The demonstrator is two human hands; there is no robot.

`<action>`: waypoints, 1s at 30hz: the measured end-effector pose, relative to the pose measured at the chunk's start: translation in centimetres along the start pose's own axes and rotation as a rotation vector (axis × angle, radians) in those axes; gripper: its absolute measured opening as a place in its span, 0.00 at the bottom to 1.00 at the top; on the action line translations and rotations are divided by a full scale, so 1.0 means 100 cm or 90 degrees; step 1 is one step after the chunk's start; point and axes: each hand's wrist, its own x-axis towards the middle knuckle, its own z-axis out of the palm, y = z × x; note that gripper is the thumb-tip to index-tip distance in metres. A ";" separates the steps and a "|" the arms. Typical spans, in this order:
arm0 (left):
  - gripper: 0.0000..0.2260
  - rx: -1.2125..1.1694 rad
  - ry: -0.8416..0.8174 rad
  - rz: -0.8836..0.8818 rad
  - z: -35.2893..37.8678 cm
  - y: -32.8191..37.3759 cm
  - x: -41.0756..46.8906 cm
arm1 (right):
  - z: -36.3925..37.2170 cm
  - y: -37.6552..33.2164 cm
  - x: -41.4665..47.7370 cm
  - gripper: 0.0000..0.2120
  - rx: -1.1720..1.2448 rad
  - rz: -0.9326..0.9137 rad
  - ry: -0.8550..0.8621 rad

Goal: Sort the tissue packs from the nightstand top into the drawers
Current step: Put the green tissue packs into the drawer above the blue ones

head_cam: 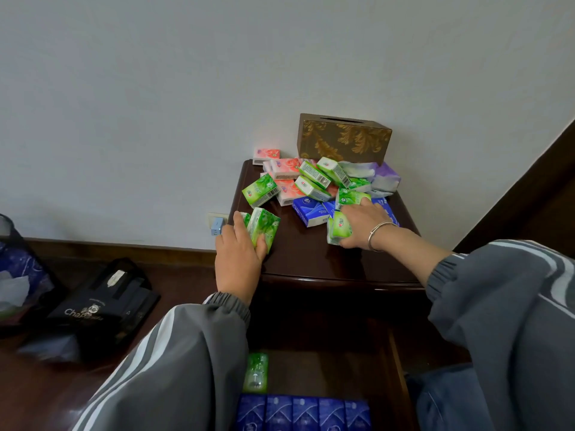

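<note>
A green pack is held in the left hand's grip at the nightstand's front-left edge; another green pack is clasped by the right hand beside the pile.

Head view, steep downward over nightstand, close.

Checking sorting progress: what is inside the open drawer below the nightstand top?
The drawer holds a row of blue packs at its front edge and one green pack behind them. The sleeves hide its left and right sides.
</note>
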 end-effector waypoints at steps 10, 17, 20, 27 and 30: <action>0.18 -0.523 0.003 -0.128 -0.042 -0.023 -0.013 | 0.015 -0.017 -0.081 0.30 0.220 -0.041 0.292; 0.20 -0.665 0.088 -0.474 -0.038 -0.056 -0.081 | 0.093 -0.075 -0.152 0.30 0.100 -0.333 0.116; 0.22 -0.685 0.067 -0.519 -0.030 -0.065 -0.080 | 0.132 -0.108 -0.142 0.32 0.047 -0.397 -0.048; 0.22 -0.707 -0.094 -0.607 -0.006 -0.082 -0.073 | 0.197 -0.145 -0.091 0.29 -0.059 -0.414 -0.201; 0.21 -0.725 -0.121 -0.620 0.000 -0.084 -0.072 | 0.214 -0.156 -0.082 0.20 -0.090 -0.473 -0.199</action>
